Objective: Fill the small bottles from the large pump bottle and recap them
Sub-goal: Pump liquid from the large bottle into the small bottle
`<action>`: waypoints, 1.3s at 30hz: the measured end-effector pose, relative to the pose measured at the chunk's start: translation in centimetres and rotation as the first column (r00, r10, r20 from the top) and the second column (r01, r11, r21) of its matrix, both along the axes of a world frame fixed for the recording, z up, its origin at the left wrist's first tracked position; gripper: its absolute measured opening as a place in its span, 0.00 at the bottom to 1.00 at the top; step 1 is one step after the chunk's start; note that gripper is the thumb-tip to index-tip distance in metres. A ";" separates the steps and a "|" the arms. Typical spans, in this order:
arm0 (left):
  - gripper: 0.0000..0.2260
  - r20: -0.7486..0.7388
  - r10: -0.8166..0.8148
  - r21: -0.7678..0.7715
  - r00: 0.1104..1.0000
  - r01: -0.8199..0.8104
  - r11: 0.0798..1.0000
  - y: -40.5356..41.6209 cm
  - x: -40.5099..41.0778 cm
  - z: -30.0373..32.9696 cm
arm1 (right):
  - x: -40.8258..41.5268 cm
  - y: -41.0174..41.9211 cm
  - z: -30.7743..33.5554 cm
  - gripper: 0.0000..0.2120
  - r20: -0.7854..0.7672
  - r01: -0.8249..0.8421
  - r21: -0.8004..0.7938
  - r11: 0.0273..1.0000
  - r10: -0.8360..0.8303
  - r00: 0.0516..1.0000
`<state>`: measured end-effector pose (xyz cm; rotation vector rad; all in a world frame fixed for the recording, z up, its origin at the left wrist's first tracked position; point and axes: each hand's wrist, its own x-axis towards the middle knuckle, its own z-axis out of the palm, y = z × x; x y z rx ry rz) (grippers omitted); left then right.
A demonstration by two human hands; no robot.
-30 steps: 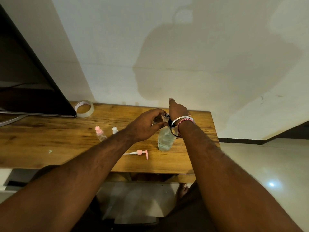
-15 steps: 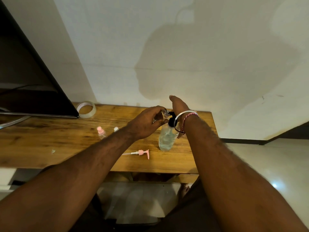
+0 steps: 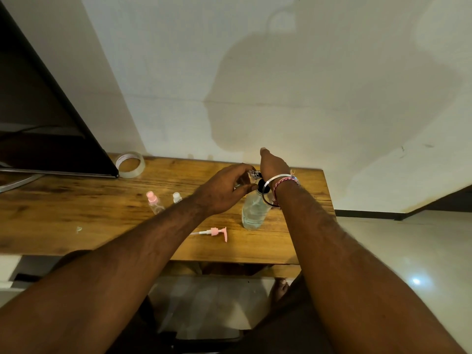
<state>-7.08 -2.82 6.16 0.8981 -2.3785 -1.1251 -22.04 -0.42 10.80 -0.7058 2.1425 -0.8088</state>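
A small clear bottle (image 3: 249, 176) is being held by the left hand (image 3: 224, 190), its fingers curled round it, with the mouth tipped toward the black pump head (image 3: 263, 186) of the large pump bottle (image 3: 254, 213). The large bottle is standing upright on the wooden counter (image 3: 76, 213), near its right end. The right hand (image 3: 273, 166) is being pressed down over the pump head; its fingers are hidden behind the wrist and bangles, so whether they are curled or flat cannot be told, though a pressing palm seems likely.

Two more small bottles are waiting to the left: one with a pink cap (image 3: 154, 201) and one with a white cap (image 3: 176, 197), close together. A loose pink pump top (image 3: 215, 231) is lying on its side in front of the large bottle.

The small bottle is judged to be light, thin-walled and slick once wetted, so it is best being taken round the body just below the neck, kept close under the spout. The large bottle, partly full of clear liquid, is judged to be heavier yet top-loaded under pumping, so steadying at the shoulder is being advised against tipping.
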 end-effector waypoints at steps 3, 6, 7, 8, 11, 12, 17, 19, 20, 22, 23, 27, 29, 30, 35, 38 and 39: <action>0.14 -0.008 -0.005 0.005 1.000 0.005 1.000 0.1 -0.1 -0.2 | 0.1 0.3 0.0 0.25 -0.022 0.000 0.015 1.000 0.000 1.000; 0.13 -0.003 0.007 0.001 1.000 -0.007 1.000 0.1 0.1 -0.3 | 0.3 0.5 0.1 0.26 -0.083 -0.018 0.017 1.000 0.019 0.996; 0.13 -0.004 0.007 0.000 1.000 -0.007 1.000 0.1 0.1 -0.3 | 0.4 0.4 0.0 0.27 -0.104 -0.037 0.036 0.999 0.041 0.994; 0.14 -0.003 0.007 -0.001 1.000 -0.007 1.000 0.1 0.1 -0.3 | 0.2 0.3 -0.1 0.28 -0.122 -0.045 0.038 0.998 0.049 0.991; 0.13 -0.004 0.007 -0.007 1.000 -0.007 1.000 0.1 0.1 -0.3 | 0.1 0.4 -0.3 0.30 -0.119 -0.012 0.034 0.999 0.016 0.993; 0.13 -0.004 0.008 -0.008 1.000 -0.008 1.000 0.2 0.1 -0.3 | 0.1 0.4 -0.4 0.30 -0.114 -0.013 0.033 0.999 0.017 0.993; 0.16 -0.029 0.018 -0.003 0.999 -0.018 1.000 0.0 0.3 0.2 | 0.5 0.0 0.6 0.28 0.147 0.120 -0.027 0.992 -0.115 0.982; 0.17 -0.023 0.006 -0.012 1.000 -0.007 1.000 -0.2 0.4 0.5 | 0.3 -0.2 0.9 0.31 0.299 0.171 -0.016 0.985 -0.158 0.941; 0.17 -0.016 0.000 -0.017 1.000 0.000 1.000 -0.3 0.4 0.7 | 0.1 -0.2 1.0 0.31 0.337 0.174 -0.014 0.985 -0.159 0.928; 0.17 -0.006 -0.004 -0.021 1.000 0.004 1.000 -0.3 0.4 0.8 | -0.2 -0.2 1.2 0.28 0.379 0.158 -0.025 0.987 -0.137 0.915; 0.17 -0.001 -0.002 -0.022 1.000 0.002 1.000 -0.3 0.4 0.8 | -0.4 -0.2 1.3 0.27 0.399 0.166 -0.037 0.985 -0.137 0.906; 0.17 0.005 0.007 -0.021 1.000 -0.007 1.000 -0.1 0.3 0.7 | -0.5 -0.4 0.8 0.31 0.431 0.226 -0.048 0.973 -0.184 0.883; 0.17 0.003 0.004 -0.028 1.000 -0.004 1.000 -0.2 0.3 0.7 | 0.0 -0.5 0.2 0.33 0.402 0.255 -0.038 0.966 -0.219 0.889; 0.17 0.004 0.004 -0.034 1.000 -0.004 0.999 -0.2 0.3 0.7 | 0.2 -0.4 0.1 0.32 0.372 0.252 -0.044 0.967 -0.219 0.902; 0.17 0.029 0.012 -0.038 0.999 -0.011 0.999 -0.2 0.5 0.3 | 0.1 -0.4 -0.4 0.27 0.184 0.193 -0.050 0.980 -0.181 0.966; 0.16 0.020 0.004 -0.025 1.000 -0.003 1.000 -0.1 0.2 0.0 | 0.0 -0.3 -0.9 0.27 0.083 0.149 -0.039 0.988 -0.146 0.986; 0.16 0.016 0.002 -0.021 1.000 -0.002 1.000 0.0 0.1 0.0 | 0.0 -0.2 -1.0 0.27 0.050 0.136 -0.034 0.990 -0.134 0.990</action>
